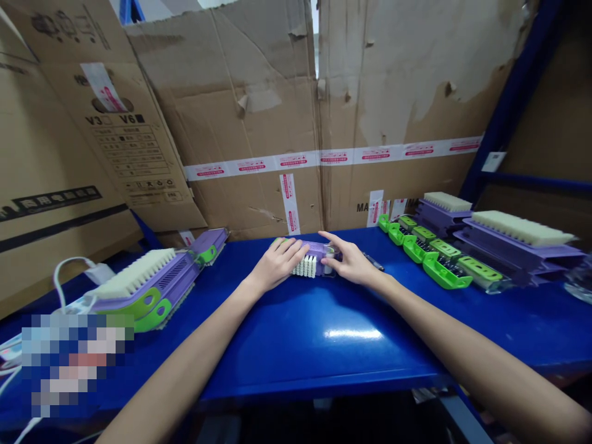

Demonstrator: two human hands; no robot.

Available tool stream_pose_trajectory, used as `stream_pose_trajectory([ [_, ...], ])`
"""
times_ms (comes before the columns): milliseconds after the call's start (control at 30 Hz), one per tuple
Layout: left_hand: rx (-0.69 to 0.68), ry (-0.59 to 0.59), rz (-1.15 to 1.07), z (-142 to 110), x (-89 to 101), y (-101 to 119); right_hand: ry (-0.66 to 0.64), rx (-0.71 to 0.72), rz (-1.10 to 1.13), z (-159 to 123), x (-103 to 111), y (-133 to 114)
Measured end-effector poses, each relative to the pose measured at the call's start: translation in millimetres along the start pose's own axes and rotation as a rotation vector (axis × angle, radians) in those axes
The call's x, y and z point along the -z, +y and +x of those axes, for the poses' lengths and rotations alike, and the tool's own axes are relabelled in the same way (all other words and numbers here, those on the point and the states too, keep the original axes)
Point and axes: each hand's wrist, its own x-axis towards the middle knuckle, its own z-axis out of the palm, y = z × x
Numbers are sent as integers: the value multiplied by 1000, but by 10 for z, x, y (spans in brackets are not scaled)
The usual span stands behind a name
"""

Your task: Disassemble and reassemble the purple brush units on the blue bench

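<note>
white glare streaks the blue table [287,357], darkness lying beneath.

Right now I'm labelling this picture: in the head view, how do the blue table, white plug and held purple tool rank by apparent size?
Largest: blue table
Next: held purple tool, partly covered
Smallest: white plug

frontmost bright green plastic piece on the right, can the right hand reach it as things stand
Likely yes: the right hand is busy at the purple brush unit, but nothing tall stands between it and the green piece; only a slim dark item lies nearby.
</note>
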Motion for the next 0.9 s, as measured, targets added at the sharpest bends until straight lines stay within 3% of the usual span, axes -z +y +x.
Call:
stream_pose_trajectory([
  [100,36,-47,-30,24,-1,8,21,-4,-90,4,11,-1],
  [300,263,-186,-33,-46,53,-88,118,-118,-382,-23,70,74],
  [633,301,-222,21,-152,92,-177,245,-155,-159,4,-15,187],
  [900,342,-189,-15,-123,92,-121,25,-268,-360,-47,-9,175],
])
